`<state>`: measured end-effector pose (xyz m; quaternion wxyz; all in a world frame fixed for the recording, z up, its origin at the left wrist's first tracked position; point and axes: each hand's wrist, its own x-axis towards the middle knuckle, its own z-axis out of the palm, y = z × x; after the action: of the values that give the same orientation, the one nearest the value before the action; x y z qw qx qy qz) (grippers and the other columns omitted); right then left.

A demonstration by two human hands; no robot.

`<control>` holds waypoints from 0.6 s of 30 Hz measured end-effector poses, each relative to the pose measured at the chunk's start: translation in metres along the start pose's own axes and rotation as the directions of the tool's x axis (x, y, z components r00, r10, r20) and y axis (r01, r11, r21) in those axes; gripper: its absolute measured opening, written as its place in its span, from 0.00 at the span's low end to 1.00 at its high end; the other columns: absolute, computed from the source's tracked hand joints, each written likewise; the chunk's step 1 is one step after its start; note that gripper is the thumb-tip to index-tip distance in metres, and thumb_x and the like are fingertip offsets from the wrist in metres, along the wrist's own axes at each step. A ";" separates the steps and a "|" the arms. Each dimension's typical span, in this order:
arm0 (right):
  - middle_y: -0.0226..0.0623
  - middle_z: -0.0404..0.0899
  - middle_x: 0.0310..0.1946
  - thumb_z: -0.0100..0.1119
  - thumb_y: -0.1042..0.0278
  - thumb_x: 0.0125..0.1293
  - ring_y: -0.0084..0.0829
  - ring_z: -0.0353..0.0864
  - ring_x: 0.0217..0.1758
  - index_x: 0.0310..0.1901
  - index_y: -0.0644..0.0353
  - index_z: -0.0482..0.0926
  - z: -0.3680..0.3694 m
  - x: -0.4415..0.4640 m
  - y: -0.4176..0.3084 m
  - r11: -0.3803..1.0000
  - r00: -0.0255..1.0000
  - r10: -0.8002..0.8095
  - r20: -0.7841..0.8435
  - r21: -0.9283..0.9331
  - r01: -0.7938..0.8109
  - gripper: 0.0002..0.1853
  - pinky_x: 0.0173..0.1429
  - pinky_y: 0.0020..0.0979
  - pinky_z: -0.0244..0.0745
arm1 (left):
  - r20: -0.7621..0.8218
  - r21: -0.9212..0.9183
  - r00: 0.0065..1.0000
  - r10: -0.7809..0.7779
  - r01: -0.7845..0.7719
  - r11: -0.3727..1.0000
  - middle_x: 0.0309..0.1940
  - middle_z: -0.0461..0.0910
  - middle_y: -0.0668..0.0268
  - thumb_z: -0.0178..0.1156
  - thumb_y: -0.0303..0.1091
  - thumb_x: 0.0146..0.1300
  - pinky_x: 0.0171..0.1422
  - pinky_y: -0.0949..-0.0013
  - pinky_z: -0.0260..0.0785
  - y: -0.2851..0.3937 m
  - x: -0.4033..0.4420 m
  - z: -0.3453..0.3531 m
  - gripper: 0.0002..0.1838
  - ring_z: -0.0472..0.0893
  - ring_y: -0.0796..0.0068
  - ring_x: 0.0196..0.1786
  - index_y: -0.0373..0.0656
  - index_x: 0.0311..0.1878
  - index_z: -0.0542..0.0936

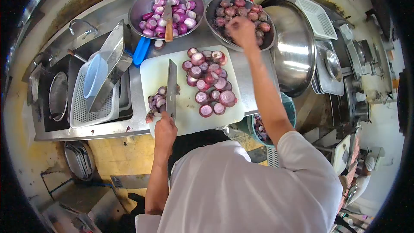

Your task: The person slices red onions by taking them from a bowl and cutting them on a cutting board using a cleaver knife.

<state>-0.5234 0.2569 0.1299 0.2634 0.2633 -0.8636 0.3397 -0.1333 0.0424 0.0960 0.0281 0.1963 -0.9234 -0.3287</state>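
My left hand (165, 130) grips the handle of a cleaver (171, 89), whose broad blade stands over a white cutting board (148, 70). To the right of the blade lie many red onions with cut ends (208, 82), unpeeled. Small onion trimmings (158, 102) are piled to its left. My right hand (241, 31) is over a metal bowl (212, 29) of whole, unpeeled red onions (254, 16); its fingers are blurred and partly hidden. Another metal bowl (137, 9) holds peeled onions (186, 16), with a wooden-handled knife (168, 22) lying across it.
A blue-handled tool (141, 51) lies beside the board. At left, a sink holds a white basket (77, 99) and a metal pan (58, 95). A large steel pot (295, 43) stands at right. Below the counter is a bin (290, 108) with onion scraps.
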 end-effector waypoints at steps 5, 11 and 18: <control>0.54 0.88 0.39 0.62 0.67 0.59 0.53 0.90 0.46 0.39 0.57 0.90 0.042 0.013 0.132 0.878 0.822 0.269 0.502 -0.479 0.005 0.10 0.53 0.48 0.85 | -0.008 -0.014 1.000 -0.009 0.009 1.000 0.25 0.80 0.36 0.57 0.21 0.66 0.35 0.38 0.72 -0.002 0.001 0.002 0.05 0.83 0.33 0.32 0.31 0.41 0.72; 0.48 0.88 0.51 0.65 0.62 0.59 0.50 0.87 0.56 0.50 0.57 0.86 0.042 -0.006 0.110 0.869 0.635 0.303 0.711 -0.480 0.123 0.18 0.59 0.49 0.84 | -0.015 -0.034 1.000 0.027 -0.028 0.999 0.22 0.79 0.38 0.57 0.20 0.64 0.33 0.40 0.72 -0.009 0.001 0.004 0.05 0.82 0.34 0.30 0.31 0.41 0.72; 0.29 0.83 0.53 0.67 0.58 0.73 0.30 0.85 0.52 0.69 0.50 0.76 -0.036 0.011 0.029 0.564 0.663 0.206 0.720 0.466 -0.682 0.25 0.56 0.35 0.85 | 0.007 -0.097 1.000 -0.006 0.006 0.995 0.23 0.79 0.39 0.57 0.20 0.62 0.35 0.41 0.73 -0.003 0.001 -0.004 0.07 0.82 0.34 0.32 0.30 0.42 0.73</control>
<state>-0.5399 0.2985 0.1460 -0.2422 0.1927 -0.7375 0.6002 -0.1324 0.0374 0.0972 0.0333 0.1964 -0.9057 -0.3741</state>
